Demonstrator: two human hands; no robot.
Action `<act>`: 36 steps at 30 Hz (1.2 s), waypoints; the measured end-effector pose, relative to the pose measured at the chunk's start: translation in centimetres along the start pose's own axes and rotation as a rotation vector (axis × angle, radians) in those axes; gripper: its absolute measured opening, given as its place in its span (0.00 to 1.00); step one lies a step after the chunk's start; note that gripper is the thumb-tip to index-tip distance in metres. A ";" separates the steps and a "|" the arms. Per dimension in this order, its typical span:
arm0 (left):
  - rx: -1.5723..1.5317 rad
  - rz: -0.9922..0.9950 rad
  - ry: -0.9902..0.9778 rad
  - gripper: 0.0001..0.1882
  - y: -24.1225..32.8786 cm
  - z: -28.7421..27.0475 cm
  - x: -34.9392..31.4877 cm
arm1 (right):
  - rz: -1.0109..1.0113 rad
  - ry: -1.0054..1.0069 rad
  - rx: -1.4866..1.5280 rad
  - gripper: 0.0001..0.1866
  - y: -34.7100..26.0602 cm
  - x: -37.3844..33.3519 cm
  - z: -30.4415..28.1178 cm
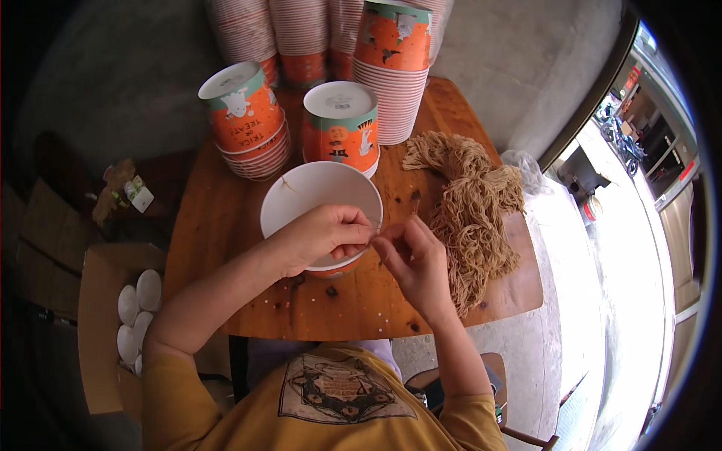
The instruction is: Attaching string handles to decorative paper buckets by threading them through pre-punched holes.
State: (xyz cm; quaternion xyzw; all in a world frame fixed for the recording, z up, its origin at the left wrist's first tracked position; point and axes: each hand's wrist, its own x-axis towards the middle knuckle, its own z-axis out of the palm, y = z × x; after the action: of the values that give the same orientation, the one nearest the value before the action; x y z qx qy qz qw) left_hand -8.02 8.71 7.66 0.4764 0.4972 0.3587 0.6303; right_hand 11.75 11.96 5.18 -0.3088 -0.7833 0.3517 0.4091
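Note:
In front of me on the wooden table stands a white-lined paper bucket (316,188), mouth up, with an orange outside. My left hand (323,233) reaches across its mouth, fingers closed in a pinch by the right rim. My right hand (414,259) meets it there, thumb and fingers pinched together. A thin brown cord (375,223) shows between the fingertips; its exact path at the rim is too fine to make out. Another bit of cord shows on the bucket's far inner wall. To the right of my hands lies a big bundle of tan cords (477,218).
Behind the bucket stand upside-down orange and green buckets (341,131), with a short stack (244,120) at left and a tall stack (391,75) at right. Wrapped stacks (301,37) line the wall. A cardboard box (101,323) holding white buckets sits beside the wooden table (519,263).

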 end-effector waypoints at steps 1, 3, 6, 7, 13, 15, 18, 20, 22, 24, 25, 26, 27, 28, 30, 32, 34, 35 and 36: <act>0.000 0.000 0.004 0.08 -0.1 0.0 0.0 | 0.061 0.009 0.097 0.07 0.1 -0.4 0.6; -0.154 -0.027 -0.019 0.07 -0.3 0.0 0.0 | 0.138 0.029 0.267 0.05 -0.5 -1.0 1.8; -0.203 -0.137 0.039 0.08 0.4 0.4 -0.3 | 0.133 0.050 0.198 0.05 -0.5 -1.5 2.3; -0.202 -0.138 0.043 0.08 0.2 0.3 -0.3 | 0.131 0.048 0.202 0.05 -0.4 -1.4 2.2; -0.201 -0.059 -0.002 0.11 0.2 0.0 -0.4 | 0.116 0.108 0.190 0.04 1.2 -1.3 1.2; -0.036 0.012 0.016 0.12 0.3 0.3 -0.5 | 0.171 0.112 0.201 0.05 0.6 -1.0 0.9; 0.128 0.172 0.045 0.14 0.1 0.6 -0.6 | 0.199 0.060 0.146 0.06 0.4 -0.7 0.8; 0.265 0.223 0.064 0.15 -0.1 0.8 -0.8 | 0.173 0.018 0.065 0.07 0.3 -0.6 0.9; 0.401 0.275 0.084 0.16 -0.2 0.8 -0.8 | 0.172 0.018 0.081 0.07 0.6 -0.6 1.1; 0.392 0.373 0.063 0.14 -0.5 0.6 -0.7 | 0.170 0.017 0.095 0.07 0.6 -0.5 1.1; 0.392 0.372 0.063 0.14 -0.5 0.5 -0.7 | 0.162 0.004 0.083 0.07 0.6 -0.3 1.1; 0.384 0.364 0.050 0.13 -0.5 0.5 -0.7 | 0.154 -0.009 0.070 0.07 0.6 -0.3 1.1; 0.377 0.357 0.036 0.13 -0.5 0.4 -0.8 | 0.154 -0.010 0.071 0.07 0.6 -0.3 1.2; 0.376 0.357 0.036 0.13 -0.5 0.3 -0.8 | 0.133 -0.004 0.070 0.07 0.7 -0.3 1.3; 0.519 0.328 0.084 0.10 -0.2 0.1 -1.1 | 0.112 0.000 0.069 0.07 0.7 -0.3 1.3; 0.588 0.305 0.107 0.08 0.2 0.5 -1.3 | 0.070 0.010 -0.028 0.08 0.4 -0.3 1.3; 0.657 0.283 0.130 0.06 0.0 0.7 -1.2 | 0.062 0.016 -0.039 0.08 0.3 -0.3 1.4; 0.733 0.397 0.207 0.05 -0.6 0.7 -1.1 | 0.055 0.022 -0.049 0.08 0.3 -0.3 1.5; 0.807 0.511 0.284 0.04 -0.9 0.8 -1.1 | 0.054 0.023 -0.050 0.08 0.2 -0.3 1.5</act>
State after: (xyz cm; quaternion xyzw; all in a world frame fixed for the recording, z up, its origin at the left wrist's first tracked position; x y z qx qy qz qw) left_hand -7.56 7.30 7.18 0.7352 0.5447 0.3422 0.2137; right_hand 10.66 11.38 4.22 -0.3440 -0.7785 0.3396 0.4005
